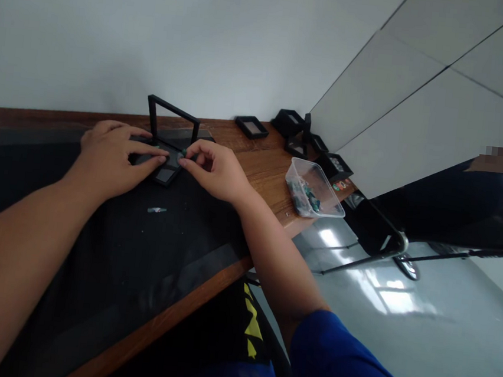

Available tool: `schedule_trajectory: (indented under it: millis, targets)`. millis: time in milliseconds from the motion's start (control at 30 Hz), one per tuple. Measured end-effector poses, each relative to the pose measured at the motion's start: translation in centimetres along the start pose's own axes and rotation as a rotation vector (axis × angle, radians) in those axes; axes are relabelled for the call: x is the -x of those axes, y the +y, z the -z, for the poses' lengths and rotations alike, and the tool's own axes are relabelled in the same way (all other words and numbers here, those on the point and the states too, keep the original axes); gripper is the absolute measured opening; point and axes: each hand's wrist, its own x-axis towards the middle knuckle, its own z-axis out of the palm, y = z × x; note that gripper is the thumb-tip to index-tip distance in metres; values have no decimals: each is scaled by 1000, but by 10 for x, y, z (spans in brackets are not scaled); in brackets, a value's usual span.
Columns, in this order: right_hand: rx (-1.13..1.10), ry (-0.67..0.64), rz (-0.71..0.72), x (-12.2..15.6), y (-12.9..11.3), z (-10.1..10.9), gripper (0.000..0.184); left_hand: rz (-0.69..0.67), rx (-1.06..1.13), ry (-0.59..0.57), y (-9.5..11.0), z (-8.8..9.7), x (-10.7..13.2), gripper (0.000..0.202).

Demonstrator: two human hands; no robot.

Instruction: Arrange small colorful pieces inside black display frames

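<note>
An open black frame case (170,139) stands on a black mat (95,239), its lid raised upright. My left hand (112,154) lies flat on the case's lower half, fingers stretched out and pressing its near left side. My right hand (211,167) is at the case's right edge, thumb and forefinger pinched on a small green piece (185,152). Another small green piece (157,209) lies loose on the mat in front of the case.
A clear plastic tub (314,188) with several small green parts sits at the wooden table's right edge (279,173). Several black frame cases (292,130) are grouped behind it by the wall. Another person sits at the far right, beyond a black chair (381,230).
</note>
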Motion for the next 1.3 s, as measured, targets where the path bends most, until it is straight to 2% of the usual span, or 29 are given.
schedule_trajectory:
  millis: [133, 367, 433, 600, 700, 800, 933, 1000, 1133, 1300]
  targets:
    - [10, 2, -4, 0, -2, 0, 17, 106, 32, 20, 17, 9, 0, 57]
    - [-17, 32, 26, 1, -1, 0, 21, 41, 133, 58, 18, 13, -1, 50]
    - [-18, 28, 30, 1, -1, 0, 21, 62, 152, 82, 19, 14, -1, 49]
    - [-8, 82, 19, 0, -3, 0, 14, 230, 198, 248, 29, 24, 2, 43]
    - [-17, 116, 26, -2, -2, -1, 13, 260, 266, 355, 38, 30, 5, 46]
    - [-45, 90, 24, -3, -2, -1, 16, 155, 301, 389, 46, 32, 7, 46]
    - [-103, 50, 32, -3, 1, -3, 17, -68, 276, 281, 51, 27, 8, 46]
    - [-106, 44, 29, -4, 2, -4, 17, -117, 260, 238, 50, 22, 8, 51]
    - [-120, 34, 17, -5, 4, -4, 17, -217, 220, 246, 53, 18, 8, 56]
    - [-164, 18, 11, -7, 3, -4, 20, -288, 211, 253, 63, 20, 10, 45]
